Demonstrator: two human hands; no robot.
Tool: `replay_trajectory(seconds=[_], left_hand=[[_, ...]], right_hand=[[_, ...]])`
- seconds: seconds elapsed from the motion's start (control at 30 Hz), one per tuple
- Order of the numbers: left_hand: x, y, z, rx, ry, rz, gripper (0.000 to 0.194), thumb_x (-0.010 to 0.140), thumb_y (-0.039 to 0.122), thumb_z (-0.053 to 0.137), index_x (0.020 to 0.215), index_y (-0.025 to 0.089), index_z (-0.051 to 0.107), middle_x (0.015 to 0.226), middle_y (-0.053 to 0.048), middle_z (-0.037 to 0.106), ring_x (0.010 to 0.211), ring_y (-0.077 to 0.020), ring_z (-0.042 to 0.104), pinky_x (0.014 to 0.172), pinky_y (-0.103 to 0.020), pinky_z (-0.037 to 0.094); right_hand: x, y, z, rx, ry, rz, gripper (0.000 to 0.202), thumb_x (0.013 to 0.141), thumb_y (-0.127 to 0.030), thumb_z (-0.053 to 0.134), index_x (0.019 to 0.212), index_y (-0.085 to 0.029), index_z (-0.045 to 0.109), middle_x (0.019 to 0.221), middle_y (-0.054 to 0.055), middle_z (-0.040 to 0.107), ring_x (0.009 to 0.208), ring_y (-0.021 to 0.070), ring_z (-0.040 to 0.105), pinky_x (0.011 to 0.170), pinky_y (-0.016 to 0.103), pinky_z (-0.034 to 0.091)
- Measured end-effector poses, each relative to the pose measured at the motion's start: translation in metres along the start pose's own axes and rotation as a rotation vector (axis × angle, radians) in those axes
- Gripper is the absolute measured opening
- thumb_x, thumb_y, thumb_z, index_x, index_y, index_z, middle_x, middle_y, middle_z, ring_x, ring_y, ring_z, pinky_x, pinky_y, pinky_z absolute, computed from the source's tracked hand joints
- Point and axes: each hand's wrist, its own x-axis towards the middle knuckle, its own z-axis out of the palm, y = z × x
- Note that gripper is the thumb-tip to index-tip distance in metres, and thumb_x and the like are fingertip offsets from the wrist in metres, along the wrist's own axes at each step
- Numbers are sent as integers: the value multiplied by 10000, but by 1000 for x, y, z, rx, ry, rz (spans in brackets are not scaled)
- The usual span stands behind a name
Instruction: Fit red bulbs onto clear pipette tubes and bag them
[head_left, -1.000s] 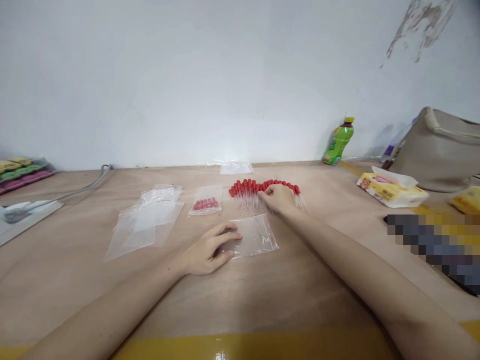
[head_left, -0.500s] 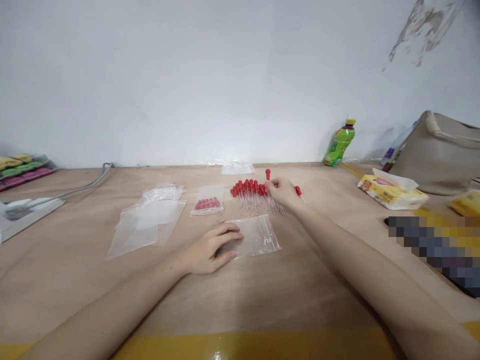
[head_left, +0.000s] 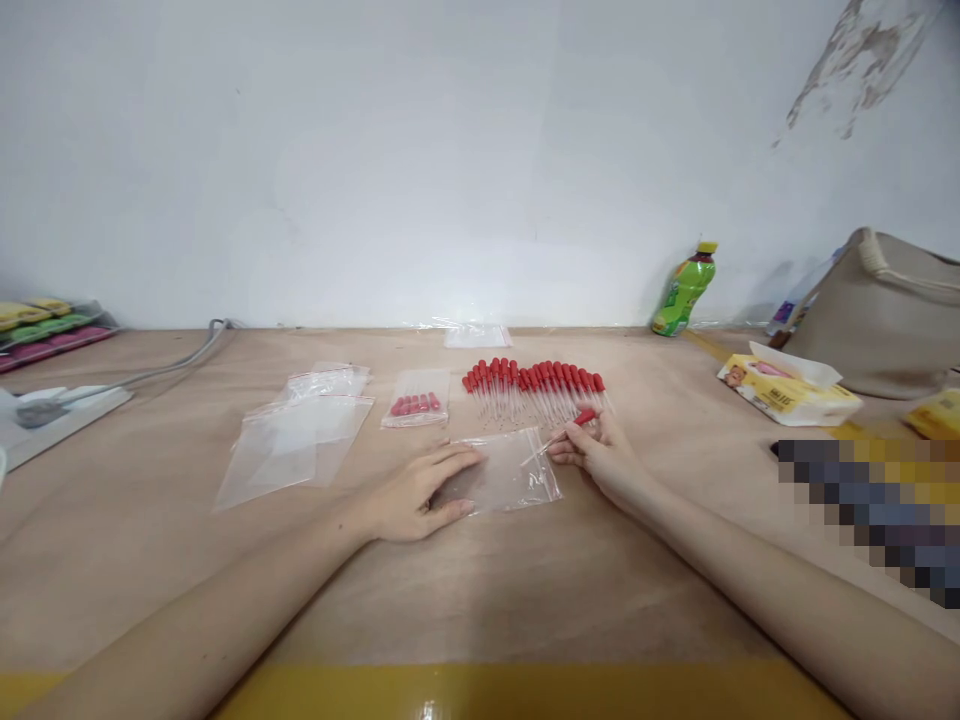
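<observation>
My right hand (head_left: pixel 604 458) pinches a dropper (head_left: pixel 585 416) with a red rubber bulb and a thin clear stem. The stem slants down to the left, its tip over the right, open-looking end of a clear zip bag (head_left: pixel 499 468). Fingers apart, my left hand (head_left: pixel 416 495) lies on the left edge of that bag. Just behind it, several more red-bulbed droppers (head_left: pixel 559 375) lie side by side in a row, bulbs toward the wall. To their left is a zip bag (head_left: pixel 418 384) with several red bulbs showing inside.
Flat clear zip bags (head_left: pixel 292 440) overlap on the left. Another bag (head_left: pixel 477 337) lies by the wall. A green bottle (head_left: pixel 684 290), a yellow tissue pack (head_left: pixel 787 385) and a beige bag (head_left: pixel 885 310) stand right. A grey cable (head_left: pixel 161 374) runs at far left.
My right hand has drawn a dropper out of the row and brought it toward me, turning its tip over the bag. My left hand stays on the bag.
</observation>
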Motion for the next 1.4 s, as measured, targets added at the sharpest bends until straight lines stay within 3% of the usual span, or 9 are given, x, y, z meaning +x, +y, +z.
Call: replay_trajectory(seconds=[0.13, 0.3, 0.37, 0.57, 0.77, 0.9, 1.1, 1.3, 1.4], left_hand=[[0, -1, 0, -18, -3, 6, 554, 848, 384, 468, 1345, 232, 277, 1347, -73, 402, 1237, -236, 361, 1045, -454, 273], [1, -1, 0, -33, 2, 12, 550, 848, 387, 466, 1341, 228, 282, 1348, -81, 399, 1229, -243, 371, 1026, -453, 303], [2, -1, 0, -30, -7, 9, 550, 847, 390, 467, 1341, 230, 282, 1345, -80, 403, 1229, -246, 372, 1028, -460, 296], [5, 1, 0, -41, 9, 22, 533, 847, 380, 470, 1327, 218, 303, 1320, -83, 429, 1208, -237, 394, 1023, -447, 306], [6, 2, 1, -69, 20, 16, 522, 842, 366, 478, 1318, 221, 318, 1299, -85, 445, 1181, -239, 416, 990, -432, 348], [6, 2, 1, -71, 18, 11, 518, 843, 373, 477, 1314, 219, 326, 1298, -88, 444, 1184, -241, 411, 991, -431, 346], [5, 1, 1, -69, 20, 6, 530, 842, 379, 481, 1319, 219, 317, 1292, -86, 448, 1180, -237, 414, 986, -425, 352], [6, 1, 2, -62, 25, 6, 533, 837, 379, 491, 1312, 204, 323, 1297, -87, 447, 1186, -230, 409, 1000, -417, 338], [6, 2, 2, -79, 34, 9, 531, 835, 377, 495, 1309, 206, 326, 1290, -87, 455, 1176, -229, 422, 986, -410, 357]], right_hand=[[-1, -2, -11, 19, -183, 113, 332, 692, -399, 643, 900, -199, 478, 778, -6, 591, 676, 116, 622, 666, 272, 506], [-1, -16, -29, -275, -588, 177, 265, 666, -332, 696, 822, -146, 589, 734, 7, 609, 659, 82, 560, 639, 221, 449], [-2, -20, -29, -385, -669, 106, 267, 664, -341, 695, 833, -150, 617, 749, 12, 597, 657, 89, 539, 609, 224, 434], [-4, -15, -13, -544, -585, -261, 282, 700, -411, 645, 869, -188, 687, 998, 68, 520, 775, 127, 524, 645, 255, 439], [2, -9, -7, -468, -731, -108, 324, 693, -439, 647, 829, -146, 672, 749, 27, 591, 603, 88, 514, 546, 214, 424], [0, -14, -5, -460, -693, -47, 326, 734, -455, 595, 758, -134, 649, 620, -6, 560, 572, 83, 523, 567, 220, 448], [-11, -13, 1, -151, -475, 168, 314, 630, -395, 708, 714, -172, 504, 769, 21, 655, 683, 123, 618, 665, 299, 525], [-16, -9, 3, -44, -496, 249, 299, 700, -421, 655, 754, -187, 477, 861, 38, 658, 713, 147, 642, 700, 349, 524], [-16, -11, 2, -111, -523, 153, 286, 755, -459, 579, 732, -182, 513, 841, 30, 641, 782, 151, 624, 754, 337, 493]])
